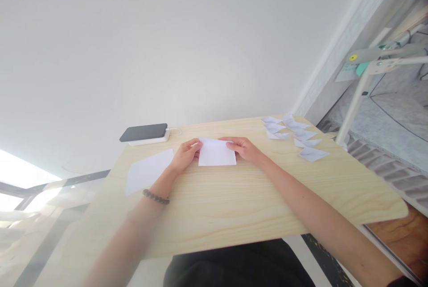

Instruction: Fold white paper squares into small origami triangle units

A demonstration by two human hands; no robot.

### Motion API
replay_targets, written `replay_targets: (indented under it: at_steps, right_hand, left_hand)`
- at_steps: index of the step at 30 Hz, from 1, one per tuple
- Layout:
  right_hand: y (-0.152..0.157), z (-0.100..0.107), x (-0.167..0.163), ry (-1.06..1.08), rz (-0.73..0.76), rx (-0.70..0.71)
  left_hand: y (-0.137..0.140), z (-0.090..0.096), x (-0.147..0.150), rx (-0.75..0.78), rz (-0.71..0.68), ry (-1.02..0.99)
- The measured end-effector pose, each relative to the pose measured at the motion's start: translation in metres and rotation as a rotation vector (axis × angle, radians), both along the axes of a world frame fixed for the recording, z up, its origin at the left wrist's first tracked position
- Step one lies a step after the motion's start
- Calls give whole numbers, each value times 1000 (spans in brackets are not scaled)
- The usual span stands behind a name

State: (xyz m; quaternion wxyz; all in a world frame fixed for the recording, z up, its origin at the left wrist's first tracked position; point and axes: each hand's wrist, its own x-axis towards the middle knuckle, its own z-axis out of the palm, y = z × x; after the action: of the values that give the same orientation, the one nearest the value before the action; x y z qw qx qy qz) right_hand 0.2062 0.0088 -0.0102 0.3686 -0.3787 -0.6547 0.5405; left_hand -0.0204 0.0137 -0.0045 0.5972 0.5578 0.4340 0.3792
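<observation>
A white sheet of paper [217, 153], apparently folded along its far edge, is held between my two hands over the middle of the table. My left hand [187, 154] pinches its left edge, thumb on top and fingers beneath. On the other side my right hand [245, 148] grips the upper right corner, also with the thumb on top. Flat paper [149, 171] lies to the left, partly behind my left forearm. Several folded white paper shapes [306, 135] with pointed ends, like small boats, sit in two rows at the right.
A dark phone [143, 132] rests on a white block [150, 140] at the back left, with a white cable [175, 131] beside it. The wooden table [214, 215] meets a pale wall [207, 55]. Right of it stands a white metal frame [356, 99].
</observation>
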Motion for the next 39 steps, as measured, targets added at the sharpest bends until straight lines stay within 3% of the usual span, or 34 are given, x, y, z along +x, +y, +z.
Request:
replay_targets:
  at_steps: [4, 8, 12, 18, 26, 39]
  right_hand:
    - [-2, -2, -1, -73, -63, 53]
    - [-1, -2, 0, -93, -55, 57]
    - [1, 2, 1, 9, 39, -32]
    - [-3, -2, -12, -180, -266, 161]
    - [-5, -3, -13, -156, -185, 104]
    - [-6, -2, -12, -147, -148, 62]
  left_hand:
    - [-1, 4, 1, -124, -63, -115]
    - [-2, 2, 3, 1, -56, 18]
    - [-1, -2, 5, 52, -17, 24]
    - [-3, 0, 7, 82, 14, 64]
    - [-3, -6, 7, 178, 68, 230]
    - [-1, -8, 6, 161, 71, 182]
